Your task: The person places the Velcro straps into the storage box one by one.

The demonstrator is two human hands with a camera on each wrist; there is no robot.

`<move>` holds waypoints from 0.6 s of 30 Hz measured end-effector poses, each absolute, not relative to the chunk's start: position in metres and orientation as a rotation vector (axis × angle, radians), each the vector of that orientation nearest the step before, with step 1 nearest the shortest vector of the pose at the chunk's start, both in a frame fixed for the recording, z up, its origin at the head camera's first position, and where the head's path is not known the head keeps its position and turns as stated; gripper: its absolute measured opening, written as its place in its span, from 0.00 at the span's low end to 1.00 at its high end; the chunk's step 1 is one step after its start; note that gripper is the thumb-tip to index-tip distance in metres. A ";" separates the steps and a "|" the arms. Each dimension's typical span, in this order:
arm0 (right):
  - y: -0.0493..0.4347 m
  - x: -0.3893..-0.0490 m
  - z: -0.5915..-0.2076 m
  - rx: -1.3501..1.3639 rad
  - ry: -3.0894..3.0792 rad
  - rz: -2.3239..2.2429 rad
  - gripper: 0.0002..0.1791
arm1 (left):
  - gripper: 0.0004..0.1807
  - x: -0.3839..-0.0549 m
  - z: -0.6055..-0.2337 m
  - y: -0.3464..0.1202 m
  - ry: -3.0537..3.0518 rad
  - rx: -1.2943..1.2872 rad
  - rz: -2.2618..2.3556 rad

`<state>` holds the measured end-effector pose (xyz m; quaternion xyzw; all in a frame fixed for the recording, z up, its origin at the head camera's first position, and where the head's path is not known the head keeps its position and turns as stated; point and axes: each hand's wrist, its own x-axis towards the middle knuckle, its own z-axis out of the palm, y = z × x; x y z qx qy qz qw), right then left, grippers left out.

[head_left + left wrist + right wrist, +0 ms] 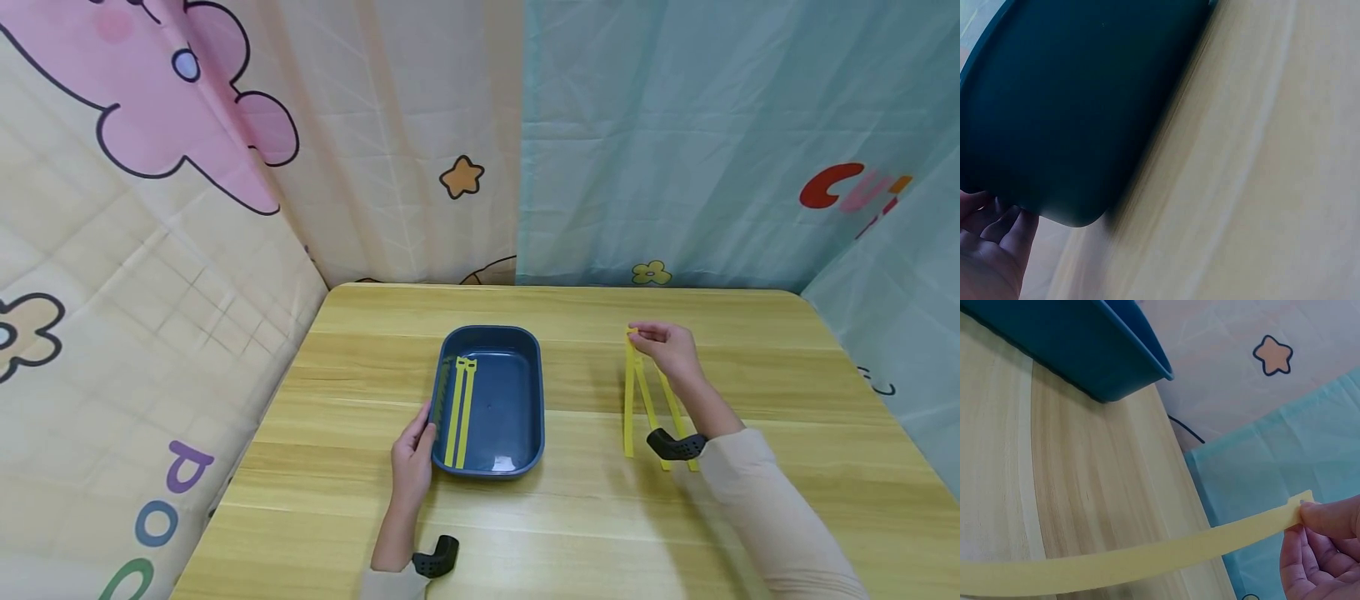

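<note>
Right now our right hand [670, 350] pinches the far end of one yellow strip [628, 400] between thumb and fingers, and that end is lifted a little off the table [585, 517]. In the right wrist view we see our fingertips [1329, 515] closed on the tip of the strip [1147, 559], and the strip bends away to 9 o'clock above the wood. Just beside it, toward 3 o'clock, lie more yellow strips [670, 412], and our right arm hides part of them, so we cannot tell how many. Our left hand [415, 454] rests against the blue tray [525, 392] at the tray's 7 o'clock corner, with the thumb on the rim and the fingers by the outer wall. In the left wrist view the fingers [997, 234] touch the bottom corner of the dark tray wall [1079, 106], but we cannot tell if they curl tight round it. Inside the tray, along its 9 o'clock side, two yellow strips [460, 408] lie flat and close together, running from 12 to 6 o'clock. The tray sits near the middle of the table, and the strip we hold is well apart from it, toward 3 o'clock. Behind the table, at 12 o'clock, hang bright curtains [375, 125] with a pink cloud and a small orange star [462, 177].
</note>
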<state>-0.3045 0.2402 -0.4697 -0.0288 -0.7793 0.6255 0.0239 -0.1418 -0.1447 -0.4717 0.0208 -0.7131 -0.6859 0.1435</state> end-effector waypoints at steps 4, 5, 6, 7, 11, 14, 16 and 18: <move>0.247 -0.307 -0.474 -0.066 -2.316 2.107 0.15 | 0.19 -0.146 -0.483 -0.147 -2.051 0.055 -1.977; 0.248 -0.310 -0.477 -0.075 -2.298 2.120 0.16 | 0.19 -0.146 -0.485 -0.148 -2.055 0.052 -1.966; 0.251 -0.313 -0.481 -0.070 -2.289 2.129 0.16 | 0.19 -0.147 -0.486 -0.148 -2.057 0.047 -1.958; 0.253 -0.316 -0.485 -0.068 -2.292 2.117 0.17 | 0.19 -0.147 -0.487 -0.148 -2.057 0.042 -1.951; 0.263 -0.337 -0.516 -0.089 -2.318 1.957 0.23 | 0.19 -0.147 -0.488 -0.148 -2.055 0.023 -1.943; 0.265 -0.342 -0.523 -0.041 -2.291 1.927 0.23 | 0.19 -0.146 -0.485 -0.148 -2.054 0.033 -1.959; 0.266 -0.343 -0.524 -0.023 -2.266 1.934 0.22 | 0.19 -0.144 -0.480 -0.147 -2.049 0.049 -1.974; 0.266 -0.344 -0.523 0.005 -2.274 1.918 0.22 | 0.19 -0.142 -0.474 -0.145 -2.039 0.058 -1.984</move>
